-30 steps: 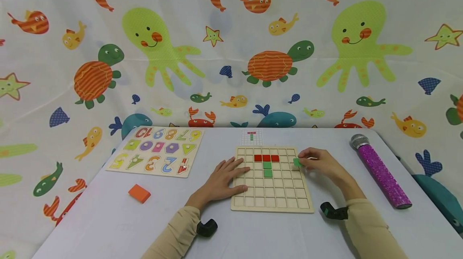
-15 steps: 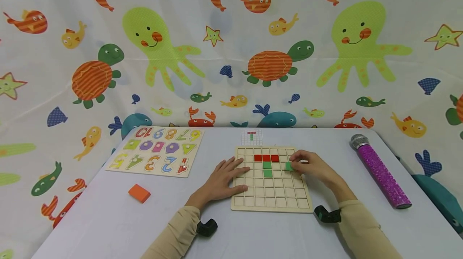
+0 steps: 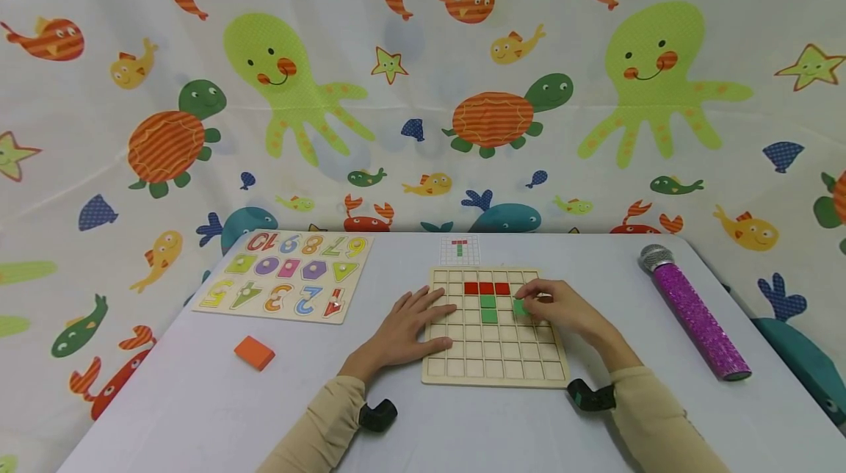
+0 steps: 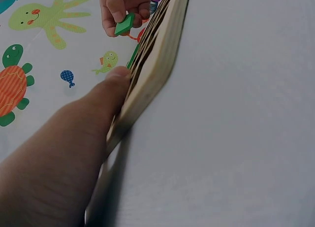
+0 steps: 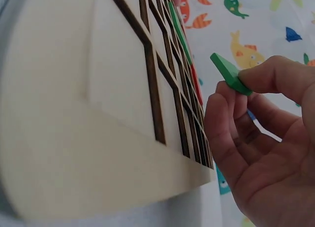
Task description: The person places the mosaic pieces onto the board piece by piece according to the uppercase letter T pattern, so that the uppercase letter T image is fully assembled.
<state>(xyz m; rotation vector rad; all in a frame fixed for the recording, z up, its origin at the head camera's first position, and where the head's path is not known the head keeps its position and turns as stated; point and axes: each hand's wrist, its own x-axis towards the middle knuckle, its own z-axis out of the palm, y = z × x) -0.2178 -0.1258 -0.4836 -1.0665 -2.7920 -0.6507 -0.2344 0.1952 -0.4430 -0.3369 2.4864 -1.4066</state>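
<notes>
A wooden grid board (image 3: 496, 370) lies on the table, with three red square tiles (image 3: 487, 289) in a row and two green tiles (image 3: 489, 316) in the cells below the middle one. My right hand (image 3: 562, 308) pinches another green square tile (image 5: 229, 74) between thumb and fingers, held above the board's right half. My left hand (image 3: 413, 326) rests with fingers spread on the board's left edge; in the left wrist view its thumb (image 4: 106, 91) lies along that edge. Behind the board is a small printed card (image 3: 460, 250) showing a red and green T pattern.
On the left lies a number and shape puzzle board (image 3: 284, 275), with an orange block (image 3: 254, 353) in front of it. A glittery purple microphone (image 3: 700, 319) lies on the right. A sea-animal cloth (image 3: 423, 91) hangs behind the table (image 3: 198, 414).
My right hand has moved left with the green tile, from the board's right edge to over its cells near the placed tiles. The left hand has stayed in place.
</notes>
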